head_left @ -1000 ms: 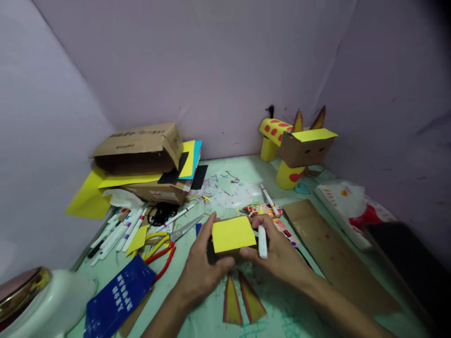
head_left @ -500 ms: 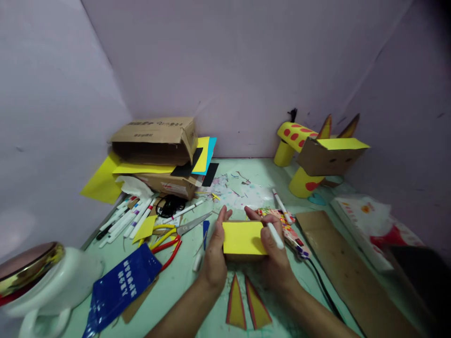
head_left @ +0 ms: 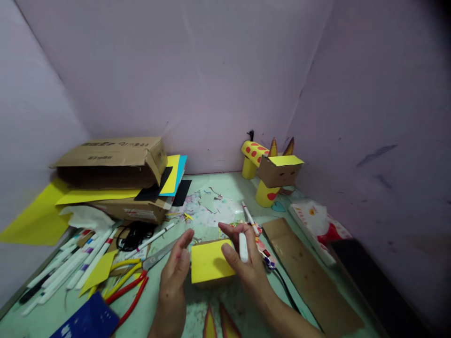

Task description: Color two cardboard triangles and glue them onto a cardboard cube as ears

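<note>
A small cardboard box with a yellow top sits between my two hands on the table. To its left, my left hand is open, fingers extended and slightly apart from the box. A white marker is held between the fingers of my right hand, whose thumb lies over the box's right edge; whether it presses the box I cannot tell. Just below the box lie two pointed yellow-brown ear shapes with dark red edges, cut off by the frame's bottom.
Scissors, several markers and a blue packet lie on the left. Larger cardboard boxes stand behind them. A yellow spotted cardboard animal stands at the back right, with a cardboard strip nearer.
My left hand has come away from the box's left side and opened. The right hand keeps the marker, and its grip on the box has loosened. The view has turned right and tilted up.
</note>
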Available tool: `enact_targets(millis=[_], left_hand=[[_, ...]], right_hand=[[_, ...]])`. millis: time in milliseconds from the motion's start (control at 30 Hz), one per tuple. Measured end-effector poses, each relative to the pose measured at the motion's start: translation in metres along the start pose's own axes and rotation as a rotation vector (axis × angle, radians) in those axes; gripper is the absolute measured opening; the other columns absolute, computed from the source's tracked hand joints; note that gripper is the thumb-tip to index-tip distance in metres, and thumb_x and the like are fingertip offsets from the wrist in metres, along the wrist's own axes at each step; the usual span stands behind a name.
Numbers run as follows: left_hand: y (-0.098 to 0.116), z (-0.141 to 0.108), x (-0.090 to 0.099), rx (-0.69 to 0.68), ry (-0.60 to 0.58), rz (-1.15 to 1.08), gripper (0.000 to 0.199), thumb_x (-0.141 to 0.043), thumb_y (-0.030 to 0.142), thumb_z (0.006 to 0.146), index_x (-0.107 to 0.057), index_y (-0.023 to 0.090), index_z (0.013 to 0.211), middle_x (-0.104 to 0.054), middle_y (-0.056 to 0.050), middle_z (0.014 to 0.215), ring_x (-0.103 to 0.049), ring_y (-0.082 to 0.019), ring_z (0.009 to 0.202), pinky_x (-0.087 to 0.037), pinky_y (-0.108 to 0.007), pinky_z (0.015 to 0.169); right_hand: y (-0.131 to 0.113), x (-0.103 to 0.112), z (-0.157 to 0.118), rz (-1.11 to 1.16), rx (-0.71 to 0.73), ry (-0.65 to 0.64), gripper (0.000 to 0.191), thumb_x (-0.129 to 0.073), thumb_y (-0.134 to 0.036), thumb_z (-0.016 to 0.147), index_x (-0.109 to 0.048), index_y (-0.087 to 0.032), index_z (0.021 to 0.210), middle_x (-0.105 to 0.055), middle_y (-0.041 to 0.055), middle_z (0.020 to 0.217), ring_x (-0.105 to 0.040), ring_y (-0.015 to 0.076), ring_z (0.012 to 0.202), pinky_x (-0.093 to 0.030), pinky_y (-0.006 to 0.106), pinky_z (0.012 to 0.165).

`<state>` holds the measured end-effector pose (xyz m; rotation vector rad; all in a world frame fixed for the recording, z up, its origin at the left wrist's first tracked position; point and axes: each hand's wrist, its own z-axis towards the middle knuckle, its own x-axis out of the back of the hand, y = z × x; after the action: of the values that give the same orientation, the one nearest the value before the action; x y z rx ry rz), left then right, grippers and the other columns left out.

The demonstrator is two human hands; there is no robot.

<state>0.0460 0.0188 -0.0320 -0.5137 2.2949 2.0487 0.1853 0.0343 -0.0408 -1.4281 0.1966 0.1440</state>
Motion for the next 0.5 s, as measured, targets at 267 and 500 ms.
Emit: enact_targets(millis=[267, 500], left_hand=[[-0.0053, 0.0025, -0.0091, 0.063, -0.017, 0.149, 0.056, -0.055, 0.057, 0.077, -0.055, 0.02, 0.118, -0.058, -0.01, 0.125, -0.056, -0.029, 0.11, -0.046, -0.039, 0.091], [-0.0017, 0.0059, -0.0036, 0.057, -0.102, 0.055, 0.068, -0.049, 0.06, 0.08, -0.045, 0.017, 0.132, -0.05, -0.014, 0.135, -0.047, -0.029, 0.124, -0.038, -0.041, 0.101]], right_hand=[[-0.0002, -0.0063, 0.0018, -0.158, -0.033, -0.02, 0.025, -0.06, -0.029, 0.077, -0.04, -0.029, 0.091, -0.06, 0.0058, 0.115, -0.055, 0.0258, 0.106, -0.04, 0.047, 0.092], [-0.0033, 0.0012, 0.0075, -0.05, -0.069, -0.02, 0.031, -0.063, -0.042, 0.078, -0.039, -0.027, 0.09, -0.063, 0.0097, 0.118, -0.056, 0.0273, 0.11, -0.042, 0.046, 0.09]])
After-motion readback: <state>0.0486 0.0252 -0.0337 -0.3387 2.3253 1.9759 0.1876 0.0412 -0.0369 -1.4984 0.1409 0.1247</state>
